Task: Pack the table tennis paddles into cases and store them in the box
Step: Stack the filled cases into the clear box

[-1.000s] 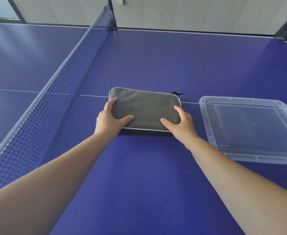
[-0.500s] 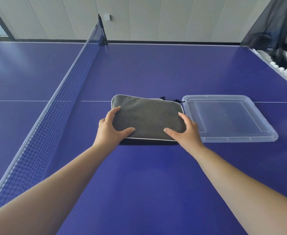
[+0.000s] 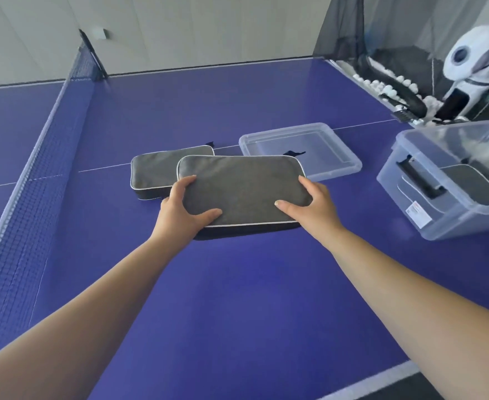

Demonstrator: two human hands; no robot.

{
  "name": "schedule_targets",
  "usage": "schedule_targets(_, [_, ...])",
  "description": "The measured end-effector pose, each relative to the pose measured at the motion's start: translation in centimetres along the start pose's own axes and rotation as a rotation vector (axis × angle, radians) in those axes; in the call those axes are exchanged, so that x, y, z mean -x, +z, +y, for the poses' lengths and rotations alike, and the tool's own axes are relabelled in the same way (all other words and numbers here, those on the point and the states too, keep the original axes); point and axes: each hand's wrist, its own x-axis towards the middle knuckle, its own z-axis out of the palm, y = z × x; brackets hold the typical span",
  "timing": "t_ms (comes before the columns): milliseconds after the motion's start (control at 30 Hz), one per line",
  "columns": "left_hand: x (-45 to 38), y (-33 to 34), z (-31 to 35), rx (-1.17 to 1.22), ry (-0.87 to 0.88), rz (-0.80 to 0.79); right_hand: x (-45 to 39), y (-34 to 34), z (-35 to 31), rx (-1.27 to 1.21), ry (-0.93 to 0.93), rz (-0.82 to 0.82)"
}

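Note:
I hold a grey zipped paddle case (image 3: 244, 187) by its two near corners, lifted a little off the blue table. My left hand (image 3: 184, 212) grips its left end with the thumb on top. My right hand (image 3: 314, 207) grips its right end the same way. A second grey case (image 3: 153, 173) lies flat on the table behind and to the left, partly covered by the held one. A clear plastic box (image 3: 428, 209) with a black handle stands at the right, with another grey case (image 3: 468, 183) inside it.
The clear box lid (image 3: 338, 166) lies flat behind the held case. The net (image 3: 35, 168) runs along the left. A white ball machine (image 3: 474, 62) and several white balls (image 3: 381, 88) sit past the table's far right edge. The near table edge (image 3: 381, 385) is at lower right.
Both hands have lifted the top case off a second case under it and carried it right and nearer. My view has swung right, bringing the box and ball machine into sight.

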Motion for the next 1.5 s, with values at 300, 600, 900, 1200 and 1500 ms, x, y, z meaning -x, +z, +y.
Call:
schedule_targets(300, [4.1,7.8,6.2,0.022,0.032,-0.078,2.6,-10.9,3.4,0.012,0.029,0.093])
schedule_targets(600, [8.4,17.9,14.6,0.004,0.060,-0.065,2.7,-23.5,7.5,0.001,0.017,0.122])
schedule_targets(900, [10.5,27.4,20.5,0.026,0.079,-0.062,1.4,-33.8,12.0,0.029,0.015,0.127])
schedule_targets(1200, [7.0,31.9,25.1,-0.027,0.130,-0.144,-2.6,-38.8,13.9,0.040,0.039,0.204])
schedule_targets(1500, [4.6,37.6,28.8,-0.049,0.169,-0.235,-6.4,-42.9,17.6,0.019,0.118,0.299])
